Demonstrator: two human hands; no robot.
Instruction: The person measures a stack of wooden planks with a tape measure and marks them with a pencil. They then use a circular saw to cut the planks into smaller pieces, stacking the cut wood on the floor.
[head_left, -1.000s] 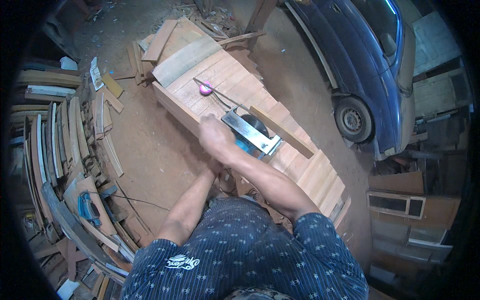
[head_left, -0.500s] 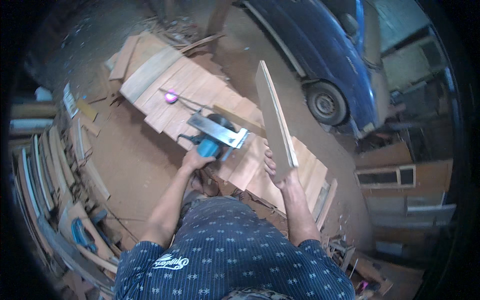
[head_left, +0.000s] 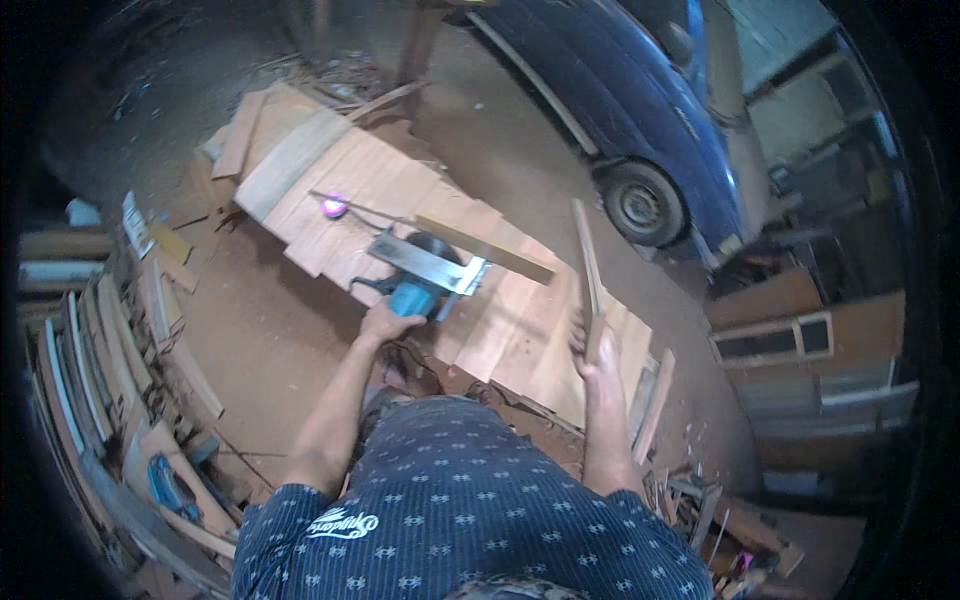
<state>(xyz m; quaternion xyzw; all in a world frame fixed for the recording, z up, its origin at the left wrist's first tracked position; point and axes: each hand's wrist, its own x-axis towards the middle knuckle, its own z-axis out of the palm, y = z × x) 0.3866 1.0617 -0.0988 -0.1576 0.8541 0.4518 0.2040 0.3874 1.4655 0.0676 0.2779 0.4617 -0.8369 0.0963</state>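
Head view: circular saw (head_left: 414, 298) on planks (head_left: 505, 325) already laid side by side, ends unevenly stepped.
Left hand (head_left: 381, 325) is wrapped round the saw's blue body; right hand (head_left: 597, 353) clamps a board (head_left: 588, 262), seen edge-on, not set down.

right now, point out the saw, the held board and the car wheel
saw (head_left: 415, 296): head view, on its blue body
board (head_left: 590, 265): head view, midway along its length
wheel (head_left: 640, 205): head view, on its hub
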